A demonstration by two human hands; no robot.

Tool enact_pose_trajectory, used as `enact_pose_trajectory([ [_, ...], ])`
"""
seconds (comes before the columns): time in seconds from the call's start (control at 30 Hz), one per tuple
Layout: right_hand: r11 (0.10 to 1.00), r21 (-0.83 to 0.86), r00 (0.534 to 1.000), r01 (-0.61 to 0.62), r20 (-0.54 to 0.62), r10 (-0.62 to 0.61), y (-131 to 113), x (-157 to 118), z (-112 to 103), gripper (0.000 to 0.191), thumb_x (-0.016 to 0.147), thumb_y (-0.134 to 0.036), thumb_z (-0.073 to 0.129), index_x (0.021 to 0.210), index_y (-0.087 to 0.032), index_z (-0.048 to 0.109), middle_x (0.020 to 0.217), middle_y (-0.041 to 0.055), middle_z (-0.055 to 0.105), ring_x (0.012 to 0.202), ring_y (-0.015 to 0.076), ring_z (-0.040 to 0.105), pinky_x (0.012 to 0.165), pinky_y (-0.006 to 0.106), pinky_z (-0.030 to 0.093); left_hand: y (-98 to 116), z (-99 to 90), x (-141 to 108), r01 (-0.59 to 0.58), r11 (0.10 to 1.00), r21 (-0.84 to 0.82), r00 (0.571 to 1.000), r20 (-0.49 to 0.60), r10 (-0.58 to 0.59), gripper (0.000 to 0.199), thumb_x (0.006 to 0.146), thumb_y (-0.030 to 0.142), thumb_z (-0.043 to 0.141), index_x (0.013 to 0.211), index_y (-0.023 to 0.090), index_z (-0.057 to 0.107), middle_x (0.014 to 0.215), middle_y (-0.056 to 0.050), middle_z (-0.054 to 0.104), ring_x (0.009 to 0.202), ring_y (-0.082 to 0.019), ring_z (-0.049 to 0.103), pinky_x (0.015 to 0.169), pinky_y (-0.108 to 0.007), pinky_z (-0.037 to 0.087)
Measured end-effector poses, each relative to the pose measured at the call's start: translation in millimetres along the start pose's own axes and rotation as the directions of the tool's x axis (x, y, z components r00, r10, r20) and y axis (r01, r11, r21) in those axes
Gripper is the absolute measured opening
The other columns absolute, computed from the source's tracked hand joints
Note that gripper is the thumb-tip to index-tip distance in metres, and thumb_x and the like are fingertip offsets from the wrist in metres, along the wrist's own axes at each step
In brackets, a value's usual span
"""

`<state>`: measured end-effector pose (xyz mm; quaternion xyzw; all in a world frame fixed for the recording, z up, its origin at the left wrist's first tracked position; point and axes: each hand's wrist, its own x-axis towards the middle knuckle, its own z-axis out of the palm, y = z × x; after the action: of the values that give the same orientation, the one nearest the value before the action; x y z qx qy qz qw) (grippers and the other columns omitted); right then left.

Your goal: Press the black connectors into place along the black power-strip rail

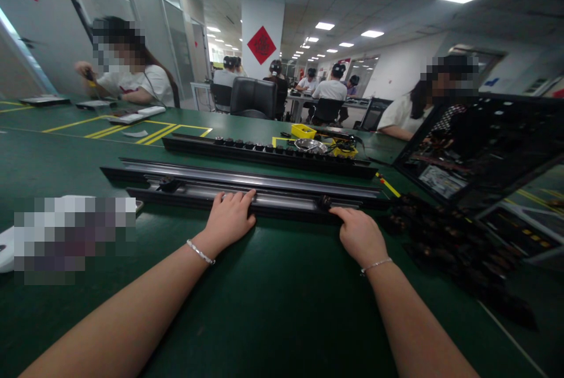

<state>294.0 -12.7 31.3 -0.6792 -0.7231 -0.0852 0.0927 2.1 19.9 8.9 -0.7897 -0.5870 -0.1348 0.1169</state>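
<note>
A long black rail (pixel 282 210) with a shiny metal inner channel lies crosswise on the green table. My left hand (pixel 231 217) grips its near side around the middle, fingers over the edge and thumb on the near wall. Toward the right end, my right hand (pixel 362 235) holds the near wall, its index finger beside a small black part (pixel 324 201) in the channel. A second small black part (pixel 167 183) sits in the channel further left. Just behind lies another long black rail (pixel 247 179). The undersides of both hands are hidden.
Farther back, a third black rail (pixel 268 157) carries a row of small black parts. Yellow trays (pixel 304 131) stand behind it. On the right are a pile of black parts (pixel 458 237) and a raised black panel (pixel 489 143). A blurred white object (pixel 74 237) lies left. Co-workers sit opposite.
</note>
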Motion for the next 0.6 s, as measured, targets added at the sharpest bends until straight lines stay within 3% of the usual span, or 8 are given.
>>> enact_pose_trajectory([
  [0.6,0.998,-0.032,0.999,-0.048,-0.022,0.047,5.5,0.1,-1.5,0.045,0.078,-0.007,0.037,0.11,-0.022,0.064,0.109,0.0051,0.066,0.096,0.0182,0.058,0.085,0.031,0.04,-0.4,-0.9,0.4,-0.001,1.0,-0.009,1.0,0.014,0.001,0.057,0.082,0.037,0.045,0.135,0.018,0.04,0.115,-0.01,0.062,0.107,-0.028,0.054,0.099,-0.046,0.028],
])
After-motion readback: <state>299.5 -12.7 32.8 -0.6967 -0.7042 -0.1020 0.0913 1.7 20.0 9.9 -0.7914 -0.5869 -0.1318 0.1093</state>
